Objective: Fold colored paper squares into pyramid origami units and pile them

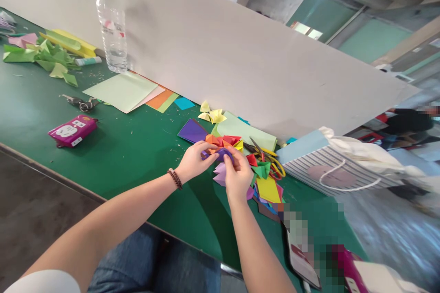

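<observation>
A small piece of folded purple paper [225,154] is pinched between my two hands, above the green table. My left hand [196,160], with a beaded bracelet on its wrist, grips the paper's left end. On the other side my right hand [238,171] has thumb and fingers closed on it. Just behind lie red and orange folded papers [230,139]. A flat purple sheet [193,131] rests to the left of them. Lilac folded paper [220,174] shows below my hands, partly covered by the right one. Green folded paper [263,170] sits right of my right hand.
Scissors [275,162] with yellow handles lie near a striped paper bag [330,169]. Yellow paper [268,190] and a phone [299,252] are at the right. Leftward are a magenta power strip [73,131], keys [82,103], pale green sheets [120,91] and a plastic bottle [113,32].
</observation>
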`<state>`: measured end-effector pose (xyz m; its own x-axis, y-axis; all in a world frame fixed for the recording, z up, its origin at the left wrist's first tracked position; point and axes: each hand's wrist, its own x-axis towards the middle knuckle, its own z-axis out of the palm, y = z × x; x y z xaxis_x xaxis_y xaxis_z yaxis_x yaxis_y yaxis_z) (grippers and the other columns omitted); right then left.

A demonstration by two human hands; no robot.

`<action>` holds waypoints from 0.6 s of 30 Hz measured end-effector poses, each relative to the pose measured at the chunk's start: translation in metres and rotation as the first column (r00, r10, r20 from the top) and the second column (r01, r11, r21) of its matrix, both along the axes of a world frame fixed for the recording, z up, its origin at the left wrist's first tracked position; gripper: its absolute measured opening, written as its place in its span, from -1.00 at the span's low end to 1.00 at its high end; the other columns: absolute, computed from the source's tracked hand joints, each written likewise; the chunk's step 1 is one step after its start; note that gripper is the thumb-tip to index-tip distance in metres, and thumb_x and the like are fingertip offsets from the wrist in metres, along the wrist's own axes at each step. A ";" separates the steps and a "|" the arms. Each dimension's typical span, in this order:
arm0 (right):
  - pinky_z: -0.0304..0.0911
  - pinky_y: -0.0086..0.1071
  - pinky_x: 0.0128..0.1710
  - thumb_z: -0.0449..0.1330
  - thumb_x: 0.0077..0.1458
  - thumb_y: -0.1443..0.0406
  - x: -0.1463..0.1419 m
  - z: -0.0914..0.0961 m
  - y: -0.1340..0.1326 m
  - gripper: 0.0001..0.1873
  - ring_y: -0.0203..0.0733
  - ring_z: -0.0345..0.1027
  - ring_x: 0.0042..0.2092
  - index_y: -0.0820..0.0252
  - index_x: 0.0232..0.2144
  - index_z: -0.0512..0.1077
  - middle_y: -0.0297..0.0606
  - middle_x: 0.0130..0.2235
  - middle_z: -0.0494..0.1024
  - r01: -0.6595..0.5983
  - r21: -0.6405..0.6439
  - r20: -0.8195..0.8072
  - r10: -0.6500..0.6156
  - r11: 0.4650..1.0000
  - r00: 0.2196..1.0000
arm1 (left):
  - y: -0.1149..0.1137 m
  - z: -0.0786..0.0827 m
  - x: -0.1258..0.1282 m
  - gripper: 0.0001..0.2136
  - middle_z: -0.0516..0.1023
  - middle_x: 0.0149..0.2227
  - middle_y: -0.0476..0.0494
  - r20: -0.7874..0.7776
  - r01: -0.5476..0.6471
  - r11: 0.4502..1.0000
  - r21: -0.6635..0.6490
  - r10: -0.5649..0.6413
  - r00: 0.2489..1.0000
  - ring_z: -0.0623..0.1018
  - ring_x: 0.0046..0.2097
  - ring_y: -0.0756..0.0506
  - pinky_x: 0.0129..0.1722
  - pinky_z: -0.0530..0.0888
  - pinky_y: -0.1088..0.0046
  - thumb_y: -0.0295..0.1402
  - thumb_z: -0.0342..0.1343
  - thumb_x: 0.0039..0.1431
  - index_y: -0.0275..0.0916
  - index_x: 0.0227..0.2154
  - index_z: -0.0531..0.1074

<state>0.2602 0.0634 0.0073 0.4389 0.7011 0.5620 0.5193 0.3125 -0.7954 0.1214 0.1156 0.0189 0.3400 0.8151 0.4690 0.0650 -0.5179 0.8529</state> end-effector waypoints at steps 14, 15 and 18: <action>0.40 -0.12 -0.02 0.11 0.19 0.23 -0.011 0.010 -0.007 -0.72 -0.06 0.41 -0.01 0.10 -0.08 0.50 -0.12 -0.10 0.56 -0.007 0.032 0.366 -0.005 0.999 0.931 | 0.000 0.001 -0.003 -0.86 0.38 -0.49 -0.06 -0.080 -0.034 0.991 0.128 0.045 0.996 0.40 -0.38 -0.04 -0.31 0.36 0.44 -0.52 0.05 0.06 -0.22 -0.56 0.40; 0.40 -0.12 -0.01 0.11 0.19 0.24 -0.012 0.010 -0.007 -0.72 -0.06 0.41 -0.01 0.10 -0.08 0.50 -0.12 -0.10 0.56 -0.013 0.035 0.370 -0.001 0.999 0.929 | 0.000 0.002 -0.003 -0.86 0.38 -0.50 -0.06 -0.070 -0.033 0.993 0.112 0.041 0.997 0.39 -0.37 -0.05 -0.30 0.36 0.44 -0.52 0.06 0.05 -0.22 -0.57 0.39; 0.38 -0.13 0.00 0.12 0.19 0.26 -0.012 0.009 -0.006 -0.73 -0.08 0.41 -0.01 0.09 -0.08 0.50 -0.13 -0.10 0.55 -0.023 0.041 0.369 0.006 0.999 0.929 | 0.000 0.002 -0.003 -0.86 0.39 -0.49 -0.06 -0.028 -0.017 0.999 0.036 0.018 0.999 0.41 -0.34 -0.06 -0.25 0.37 0.42 -0.52 0.11 0.01 -0.22 -0.60 0.39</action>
<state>0.2484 0.0569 0.0165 0.1843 0.6771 0.7124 0.7687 0.3524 -0.5338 0.1183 0.1154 0.0207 0.3390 0.8042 0.4881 0.0981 -0.5462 0.8319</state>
